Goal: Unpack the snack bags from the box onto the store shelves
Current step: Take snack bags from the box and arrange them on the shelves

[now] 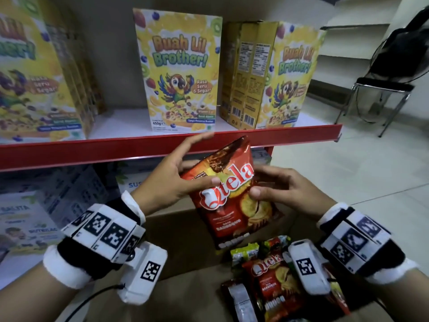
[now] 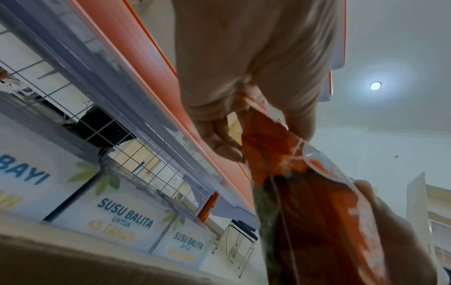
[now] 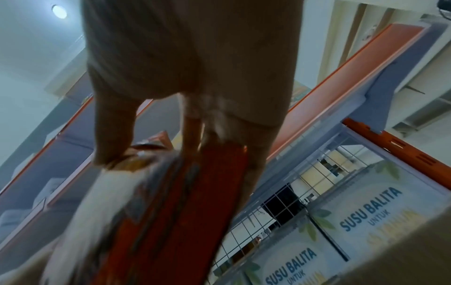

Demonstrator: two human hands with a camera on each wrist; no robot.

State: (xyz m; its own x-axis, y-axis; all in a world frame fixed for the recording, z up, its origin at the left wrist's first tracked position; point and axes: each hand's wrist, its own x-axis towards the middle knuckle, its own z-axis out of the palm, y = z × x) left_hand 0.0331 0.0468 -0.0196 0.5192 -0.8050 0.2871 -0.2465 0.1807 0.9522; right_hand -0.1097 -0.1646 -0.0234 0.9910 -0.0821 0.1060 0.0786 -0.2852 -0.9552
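Observation:
A red Qtela snack bag (image 1: 232, 196) hangs upright between both hands, just below the red shelf edge (image 1: 162, 145). My left hand (image 1: 183, 173) pinches its left side, thumb on the front, the other fingers stretched behind toward the shelf. My right hand (image 1: 269, 184) pinches the right side. The left wrist view has the bag (image 2: 317, 212) seen from below; in the right wrist view the bag (image 3: 171, 202) is blurred. Below, the open cardboard box (image 1: 185, 231) holds several more snack bags (image 1: 271, 282).
Yellow cereal boxes (image 1: 178, 73) stand on the white shelf (image 1: 125, 124) above, with gaps between them. Milk cartons (image 2: 122, 217) fill the lower shelf. A black chair (image 1: 380, 89) stands on the tiled floor (image 1: 348, 170) at right.

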